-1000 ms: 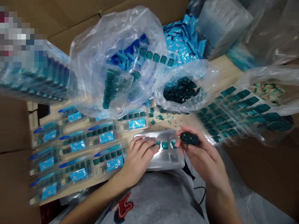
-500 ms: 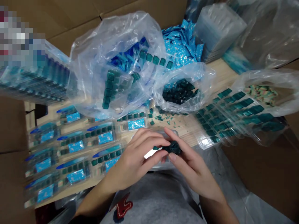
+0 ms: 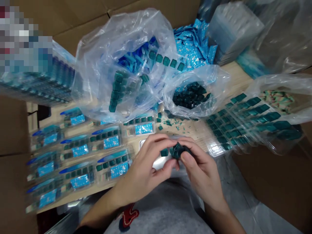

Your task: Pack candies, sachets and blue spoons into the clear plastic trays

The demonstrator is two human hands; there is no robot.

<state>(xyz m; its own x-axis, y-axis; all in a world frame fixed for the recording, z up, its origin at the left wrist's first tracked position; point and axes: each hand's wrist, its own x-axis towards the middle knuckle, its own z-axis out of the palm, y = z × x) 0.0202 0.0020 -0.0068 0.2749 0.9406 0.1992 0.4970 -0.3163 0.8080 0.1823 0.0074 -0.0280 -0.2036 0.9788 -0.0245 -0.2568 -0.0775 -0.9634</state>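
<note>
Both hands meet over a clear plastic tray close to my body. A dark green, glossy, lumpy piece is between my fingertips. My right hand grips it with the thumb pressed on its near side. My left hand curls its fingers and thumb about its left side. A small dark green cube shows in the gap between my left thumb and fingers, apart from the piece; whether it touches the tray I cannot tell.
Filled clear packs lie in rows at left. Behind are a plastic bag of blue items, a bag of dark green pieces and blue packets. Overlapping trays with green cubes stand right. Green crumbs litter the table.
My left fingers have opened wider and the small cube now shows lower and more fully between them. My right hand has turned the lumpy piece and closed further over it.
</note>
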